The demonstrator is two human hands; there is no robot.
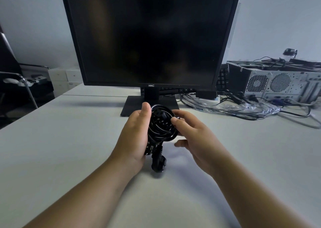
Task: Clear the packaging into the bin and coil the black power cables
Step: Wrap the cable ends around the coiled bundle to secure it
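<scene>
A coiled black power cable [160, 123] is held upright just above the white table [69, 141], in front of the monitor's base. My left hand [133, 137] grips the coil from its left side, thumb up along the top loop. My right hand [189, 132] pinches the coil's right edge with thumb and fingertips. A black plug [158, 163] hangs from the bottom of the coil, close to the table. Clear plastic packaging [243, 109] lies crumpled on the table to the right, over other cables.
A black HKC monitor [149, 36] stands right behind my hands. An open computer case [281, 83] and a keyboard [223, 76] sit at the back right among tangled loose cables [295, 115]. A chair [19, 82] stands at the left.
</scene>
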